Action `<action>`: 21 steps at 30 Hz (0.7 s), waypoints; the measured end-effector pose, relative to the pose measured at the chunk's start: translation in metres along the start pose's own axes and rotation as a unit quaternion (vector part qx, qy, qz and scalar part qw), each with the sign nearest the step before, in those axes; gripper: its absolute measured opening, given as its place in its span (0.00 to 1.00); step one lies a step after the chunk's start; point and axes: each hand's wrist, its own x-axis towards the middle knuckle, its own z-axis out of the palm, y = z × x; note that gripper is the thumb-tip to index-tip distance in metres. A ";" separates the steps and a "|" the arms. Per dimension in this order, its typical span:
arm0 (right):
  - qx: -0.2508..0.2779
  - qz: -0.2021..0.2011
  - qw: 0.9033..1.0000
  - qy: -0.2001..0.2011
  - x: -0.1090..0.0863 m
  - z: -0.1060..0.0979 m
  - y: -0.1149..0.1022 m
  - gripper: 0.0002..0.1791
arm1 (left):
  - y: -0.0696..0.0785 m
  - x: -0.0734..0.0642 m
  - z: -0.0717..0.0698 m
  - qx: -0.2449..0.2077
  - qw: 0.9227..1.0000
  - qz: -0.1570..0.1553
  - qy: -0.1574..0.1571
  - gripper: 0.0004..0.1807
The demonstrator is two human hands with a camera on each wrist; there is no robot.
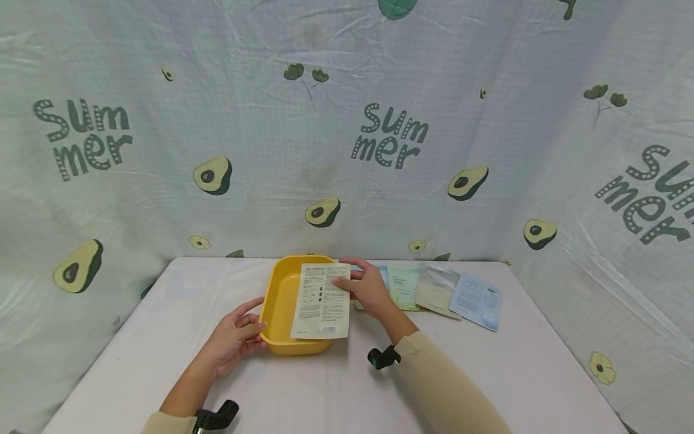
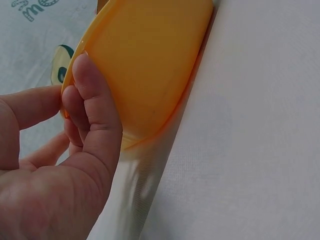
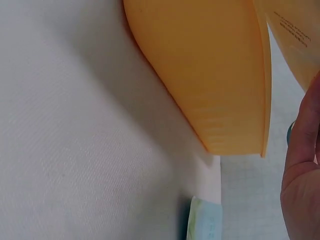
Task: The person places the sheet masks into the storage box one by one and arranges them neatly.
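Observation:
A yellow plastic basin (image 1: pixel 279 289) stands on the table, left of the middle. My left hand (image 1: pixel 233 340) pinches its left rim; in the left wrist view the thumb (image 2: pixel 95 95) lies along the wall near the rim. My right hand (image 1: pixel 371 289) holds a flat, cream-coloured sachet (image 1: pixel 322 301) by its right edge, thumb on its printed face. The sachet hangs over the basin's right side and overlaps its rim in the head view. In the right wrist view, only part of the right hand (image 3: pixel 302 165) shows beside the sachet (image 3: pixel 295 37).
To the right of the basin lie several more flat sachets: a green one (image 1: pixel 403 286), a silvery one (image 1: pixel 436 289) and a light blue one (image 1: pixel 477 301). One more is partly hidden behind the right hand. A white curtain with avocado prints (image 1: pixel 260 199) hangs behind the table.

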 end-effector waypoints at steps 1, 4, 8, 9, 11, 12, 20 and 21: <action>0.000 0.000 1.000 0.001 0.001 0.000 0.000 0.33 | 0.000 0.001 0.000 0.000 1.000 0.000 -0.001 0.41; 0.003 -0.001 1.000 0.003 0.004 0.002 0.000 0.32 | -0.001 0.002 0.001 0.000 1.000 0.000 -0.001 0.40; -0.001 -0.001 1.000 0.000 0.009 0.007 0.002 0.31 | -0.001 0.002 0.001 -0.002 1.000 -0.002 0.005 0.40; -0.004 -0.002 1.000 -0.001 0.010 0.008 0.002 0.31 | -0.001 0.002 0.001 -0.003 1.000 -0.003 0.005 0.40; -0.009 -0.001 1.000 -0.002 0.013 0.010 0.002 0.30 | -0.001 0.001 0.000 -0.004 1.000 -0.004 0.005 0.40; -0.010 -0.001 1.000 -0.002 0.015 0.011 0.002 0.30 | -0.001 0.001 0.000 -0.004 1.000 -0.005 0.005 0.40; -0.030 0.001 1.000 -0.009 0.026 0.019 0.004 0.29 | -0.001 0.001 0.000 -0.008 1.000 -0.006 0.003 0.41; -0.032 0.001 0.999 -0.009 0.027 0.020 0.004 0.29 | -0.001 0.001 0.000 -0.009 1.000 -0.007 0.002 0.41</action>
